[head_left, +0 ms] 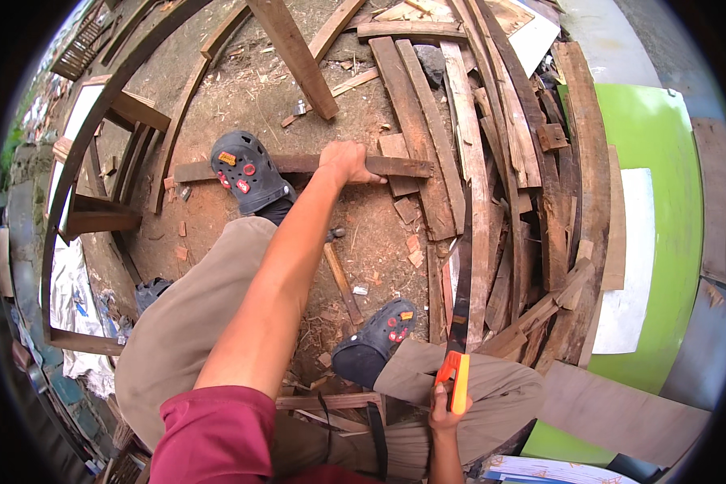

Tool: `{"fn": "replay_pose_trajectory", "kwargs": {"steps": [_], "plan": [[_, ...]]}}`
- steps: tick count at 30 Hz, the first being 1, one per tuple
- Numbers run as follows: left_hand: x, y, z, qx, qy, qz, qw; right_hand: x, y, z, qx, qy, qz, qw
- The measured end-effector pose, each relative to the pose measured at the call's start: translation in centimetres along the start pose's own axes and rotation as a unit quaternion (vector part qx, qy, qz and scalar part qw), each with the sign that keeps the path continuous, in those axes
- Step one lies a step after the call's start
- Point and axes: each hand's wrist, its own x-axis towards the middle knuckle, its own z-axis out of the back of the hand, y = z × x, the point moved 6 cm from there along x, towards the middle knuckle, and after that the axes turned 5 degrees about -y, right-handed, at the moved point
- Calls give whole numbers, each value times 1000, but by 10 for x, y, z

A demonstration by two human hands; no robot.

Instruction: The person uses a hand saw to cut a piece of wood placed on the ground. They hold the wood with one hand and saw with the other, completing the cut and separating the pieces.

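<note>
Beneath a dark grey clog [248,171], a brown wooden plank [302,164], steadied but seemingly uncut, is clasped by the fingers of the left hand [348,161], an orange-handled saw [461,310] by those of the right hand [444,415].

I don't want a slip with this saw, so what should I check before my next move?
1. Board held: ok, the left hand grips the board toward its right end.
2. Foot on board: ok, the left clog lies across it; how hard it presses, cannot tell.
3. Saw grip: ok, the right hand is closed on the orange saw handle.
4. Blade away from left hand: ok, the saw blade is well to its right.
5. Ground clear between the feet: not ok, a hammer lies there.
6. Cut mark on board: cannot tell.
</note>
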Motion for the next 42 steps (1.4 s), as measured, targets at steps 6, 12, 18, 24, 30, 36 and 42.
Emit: {"fn": "replay_pose_trajectory", "kwargs": {"steps": [6,12,18,24,30,36,42], "plan": [[-13,-13,0,124,-205,-110,965,1,9,-13,52,-16,13,998],[-16,1,-6,16,-244,-9,970,7,29,-25,10,26,123,992],[4,13,-11,1,-143,5,990,5,7,-28,33,34,16,999],[-16,4,13,14,-340,8,940,4,8,-29,45,29,-4,999],[-10,9,-1,26,-311,-2,950,10,21,-34,42,45,25,998],[-17,-4,-16,45,-318,-48,946,10,13,-34,50,43,23,998],[-7,-2,-11,37,-221,5,975,18,18,-40,42,45,21,998]]}}
